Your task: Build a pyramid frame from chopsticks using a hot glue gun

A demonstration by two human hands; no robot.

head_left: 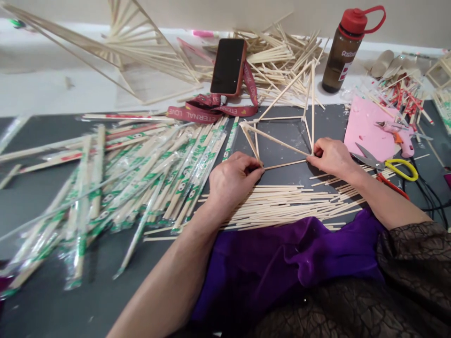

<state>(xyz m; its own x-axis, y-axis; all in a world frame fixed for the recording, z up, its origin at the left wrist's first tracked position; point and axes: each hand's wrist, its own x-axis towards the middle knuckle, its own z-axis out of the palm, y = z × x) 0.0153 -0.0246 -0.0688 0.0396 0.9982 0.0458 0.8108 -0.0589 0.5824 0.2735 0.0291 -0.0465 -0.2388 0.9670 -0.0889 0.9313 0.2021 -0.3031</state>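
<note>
A frame of joined wooden sticks [280, 140] stands on the grey table, with pointed corners rising at its left and right. My left hand [235, 180] pinches its near left corner between thumb and fingers. At the near right corner, my right hand [331, 158] has its fingers closed on the joint. One stick runs between the two hands along the near side. Loose bare sticks [278, 202] lie in a layer just below the frame, partly behind my left wrist.
Wrapped chopsticks [141, 178] cover the left side. Behind are a phone [228, 67] with a red lanyard [197, 109], a stick pile [282, 61] and a bottle [341, 56]. At right lie scissors [380, 164], a pink glue gun [398, 134] and pink paper [366, 124].
</note>
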